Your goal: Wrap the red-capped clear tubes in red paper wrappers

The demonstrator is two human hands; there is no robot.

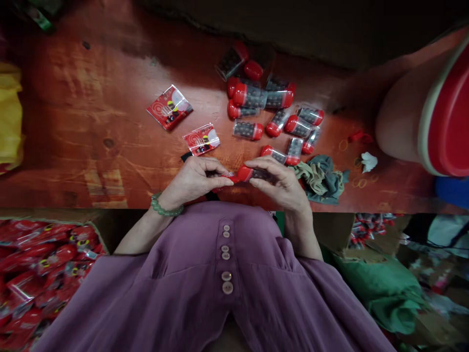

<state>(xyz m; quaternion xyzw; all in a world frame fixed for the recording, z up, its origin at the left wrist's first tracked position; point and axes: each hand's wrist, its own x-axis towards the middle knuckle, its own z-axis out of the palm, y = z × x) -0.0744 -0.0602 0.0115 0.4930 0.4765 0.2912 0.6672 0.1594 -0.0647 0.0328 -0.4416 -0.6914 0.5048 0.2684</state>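
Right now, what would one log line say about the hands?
left hand: pinches red cap | right hand: holds tube | tube pile: on table | two packets: flat

Packets: two red printed packets [169, 106] on table [73, 122].
Cloth: crumpled rag [320, 177].
Carton: red packets [32, 274].

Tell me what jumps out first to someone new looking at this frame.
The two hands at centre: the left hand and right hand together grip one red-capped clear tube just above the purple shirt. Behind them, a scatter of like tubes lies on the red-brown wooden table, with two red sachets to its left. A box of red packets sits lower left.
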